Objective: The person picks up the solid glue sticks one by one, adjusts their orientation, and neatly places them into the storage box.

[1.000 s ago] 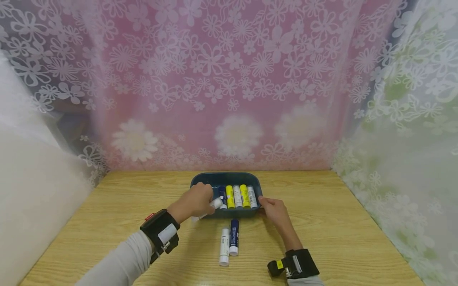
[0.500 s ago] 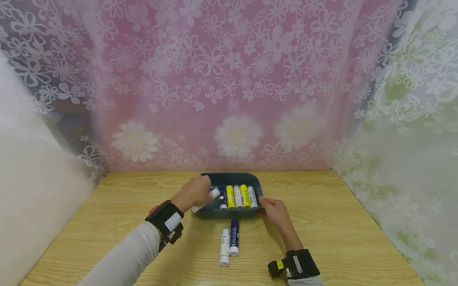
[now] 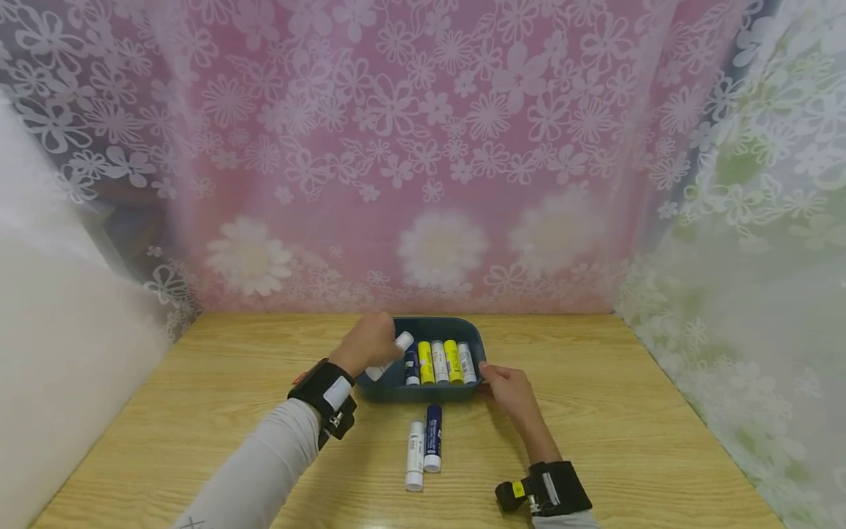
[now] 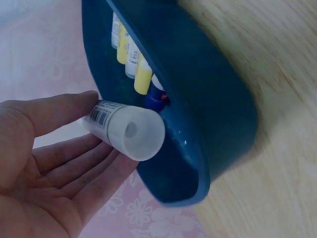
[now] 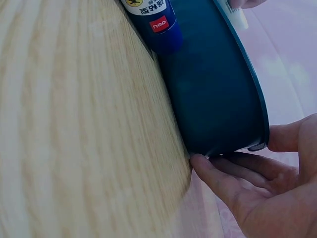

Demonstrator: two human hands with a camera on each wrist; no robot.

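Observation:
My left hand (image 3: 366, 344) pinches a white glue stick (image 4: 124, 126) between thumb and fingers, tilted over the left part of a dark teal tray (image 3: 423, 395). In the left wrist view the stick's clear, hollow-looking end faces the camera. Inside the tray several glue sticks stand in a row: a dark blue one (image 3: 412, 367) at the left, then yellow (image 3: 425, 364) and white ones alternating. My right hand (image 3: 510, 393) holds the tray's right end, thumb at the rim and fingers low against the wall in the right wrist view.
In front of the tray, a white glue stick (image 3: 415, 455) and a dark blue glue stick (image 3: 432, 438) lie side by side on the wooden table (image 3: 628, 441). A pink floral curtain (image 3: 429, 147) hangs behind the table, with pale sheets at both sides.
My left hand has carried the white glue stick forward and slightly right, from the tray's front left edge to above its inside. The right hand stays at the tray's right end.

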